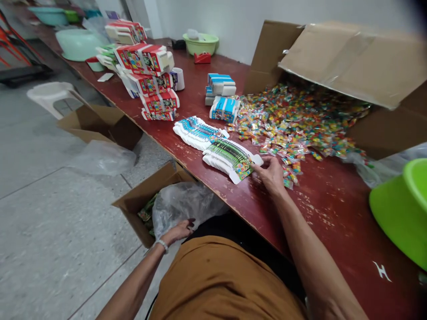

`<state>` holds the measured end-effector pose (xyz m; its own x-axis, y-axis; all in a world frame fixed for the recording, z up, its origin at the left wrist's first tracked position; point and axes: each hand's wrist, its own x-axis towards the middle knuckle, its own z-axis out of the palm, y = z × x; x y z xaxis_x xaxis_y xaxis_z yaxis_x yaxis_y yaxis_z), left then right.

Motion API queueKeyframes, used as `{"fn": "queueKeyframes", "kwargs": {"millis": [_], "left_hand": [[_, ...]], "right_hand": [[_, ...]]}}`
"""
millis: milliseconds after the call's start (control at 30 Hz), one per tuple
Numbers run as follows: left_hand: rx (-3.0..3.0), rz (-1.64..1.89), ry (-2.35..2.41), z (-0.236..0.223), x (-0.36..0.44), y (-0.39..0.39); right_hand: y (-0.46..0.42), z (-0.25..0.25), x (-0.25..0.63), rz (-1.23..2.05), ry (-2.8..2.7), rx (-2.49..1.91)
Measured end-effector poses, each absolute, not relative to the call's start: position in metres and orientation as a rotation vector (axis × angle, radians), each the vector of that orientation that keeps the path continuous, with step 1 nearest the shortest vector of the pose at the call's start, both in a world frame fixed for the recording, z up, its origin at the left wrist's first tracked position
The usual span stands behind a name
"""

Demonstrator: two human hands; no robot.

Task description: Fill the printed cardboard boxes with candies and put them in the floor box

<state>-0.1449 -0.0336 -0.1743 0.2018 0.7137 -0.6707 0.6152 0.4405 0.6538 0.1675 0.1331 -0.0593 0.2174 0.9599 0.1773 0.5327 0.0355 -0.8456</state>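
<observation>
Past brown shirt (220,280), pinching likely light, bendable green boxes (230,155) by one end with right fingers (262,171), left fingers (187,227) parted near bag (196,200)

At twelve o'clock you have green cartons (229,159), smooth printed card; at one, candies (283,118) in glossy plastic; at two, a tub (396,218), smooth plastic; your shirt (227,275), matt cloth.

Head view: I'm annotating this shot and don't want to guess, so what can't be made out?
All in the head view:
Green tub: cut off by the right edge.
Cardboard box beside the left hand: contents mostly hidden by the clear plastic bag.
That hand's contact with the bag: too dark and blurred to tell.
Lettering on the fanned green cartons: too small and overlapped.
</observation>
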Motion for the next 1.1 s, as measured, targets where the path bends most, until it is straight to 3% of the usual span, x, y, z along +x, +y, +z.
{"fn": "queueKeyframes", "kwargs": {"millis": [133,300,400,467,567,700,767,1100], "left_hand": [[1.232,0.154,1.56,-0.153,-0.187,-0.021],[1.243,0.454,1.519,-0.071,-0.19,-0.01],[1.0,0.831,1.188,-0.015,-0.15,-0.007],[0.887,0.699,0.812,0.009,-0.117,-0.006],[0.774,0.511,0.551,0.016,-0.082,-0.005],[0.808,0.58,0.635,0.005,-0.07,-0.005],[0.951,0.573,0.707,0.003,-0.07,-0.003],[1.207,0.449,0.736,0.016,-0.058,0.001]], "right_hand": [[0.128,-0.04,0.174,0.805,-1.076,-1.408],[0.092,0.001,0.168,0.952,-1.048,-1.268],[0.062,0.019,0.141,1.159,-1.271,-1.182],[0.044,0.023,0.122,1.24,-1.377,-1.11],[0.024,0.023,0.106,1.116,-1.567,-1.052],[0.01,0.023,0.111,0.555,-1.931,-1.106],[0.009,0.026,0.117,0.459,-2.073,-1.085],[0.012,0.031,0.135,0.861,-2.005,-0.963]]}}
